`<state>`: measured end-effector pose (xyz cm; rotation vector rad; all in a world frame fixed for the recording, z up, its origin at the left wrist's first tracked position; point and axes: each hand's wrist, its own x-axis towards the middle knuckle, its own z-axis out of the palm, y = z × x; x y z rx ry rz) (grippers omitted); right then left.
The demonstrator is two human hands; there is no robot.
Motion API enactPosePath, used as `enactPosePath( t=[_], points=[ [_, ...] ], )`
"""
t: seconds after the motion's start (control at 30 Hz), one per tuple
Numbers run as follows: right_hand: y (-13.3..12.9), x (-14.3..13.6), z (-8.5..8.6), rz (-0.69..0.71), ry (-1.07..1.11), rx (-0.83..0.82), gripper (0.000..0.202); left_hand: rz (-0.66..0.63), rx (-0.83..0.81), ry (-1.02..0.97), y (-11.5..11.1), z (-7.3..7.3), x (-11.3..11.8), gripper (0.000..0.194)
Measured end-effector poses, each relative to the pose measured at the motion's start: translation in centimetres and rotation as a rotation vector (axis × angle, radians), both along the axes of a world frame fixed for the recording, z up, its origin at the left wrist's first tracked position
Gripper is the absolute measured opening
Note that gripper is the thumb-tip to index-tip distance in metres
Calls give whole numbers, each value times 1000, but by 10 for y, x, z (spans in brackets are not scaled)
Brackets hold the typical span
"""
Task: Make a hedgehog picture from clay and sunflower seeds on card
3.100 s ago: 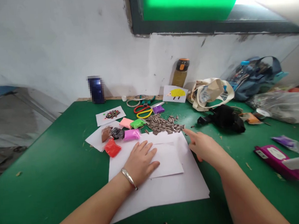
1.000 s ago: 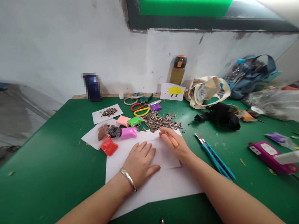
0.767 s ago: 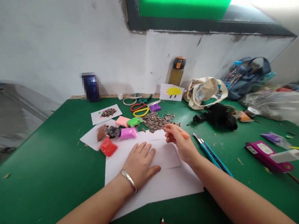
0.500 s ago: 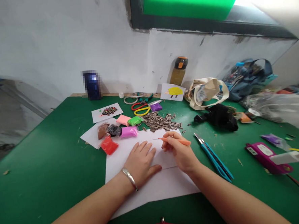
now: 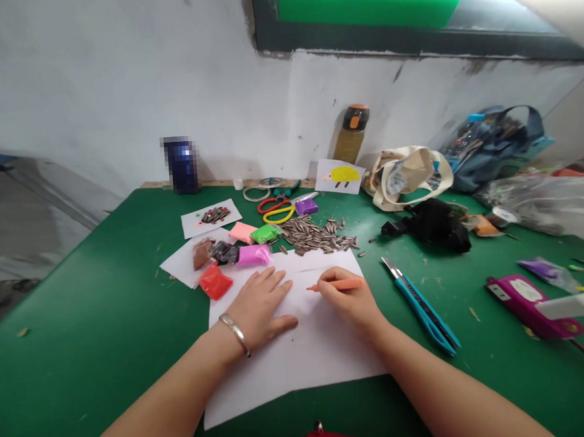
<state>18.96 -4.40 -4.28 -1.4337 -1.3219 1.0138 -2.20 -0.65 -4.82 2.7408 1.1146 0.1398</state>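
White paper (image 5: 276, 371) lies on the green table in front of me. My left hand (image 5: 258, 306) rests flat on its left part, fingers spread, a silver bangle at the wrist. In my right hand (image 5: 354, 307) is an orange pen (image 5: 343, 284), pinched between thumb and fingers. Its tip points left, at or just above the sheet; I cannot tell whether it touches. Beyond the paper's far edge spreads a pile of striped sunflower seeds (image 5: 317, 235). Packets of coloured clay, among them a red one (image 5: 215, 281) and a pink one (image 5: 253, 255), lie past my left hand.
A blue utility knife (image 5: 421, 306) lies right of the paper, with a magenta device (image 5: 532, 306) farther right. Scissors (image 5: 278, 213), a hedgehog drawing (image 5: 339, 176), a bottle (image 5: 352, 136), a cloth bag (image 5: 408, 178) and a black bundle (image 5: 438, 226) stand or lie toward the wall.
My left hand has slid left across the paper. My right hand has brought the pen tip nearer to me, and the pen now lies more level. The view has shifted slightly.
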Motion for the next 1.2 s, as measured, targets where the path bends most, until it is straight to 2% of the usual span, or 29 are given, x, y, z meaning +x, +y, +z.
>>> enactPosePath(
  t=[0.1, 0.27, 0.4, 0.5, 0.7, 1.2],
  points=[
    [-1, 3, 3, 18, -9, -12, 13, 3, -7, 12, 0, 1, 1, 64],
    [-7, -3, 8, 179, 31, -46, 8, -5, -47, 32, 1, 3, 0, 68],
    [-8, -7, 4, 176, 8, -63, 4, 7, -89, 36, 1, 6, 1, 69],
    [-6, -7, 0, 187, -47, -33, 7, 14, -122, 45, 2, 6, 1, 71],
    [-3, -12, 2, 310, -193, 65, 10, 0, -147, 35, 4, 5, -1, 74],
    [-2, -12, 2, 333, -226, 101, 9, 7, -172, 52, 4, 4, -1, 77]
  ],
)
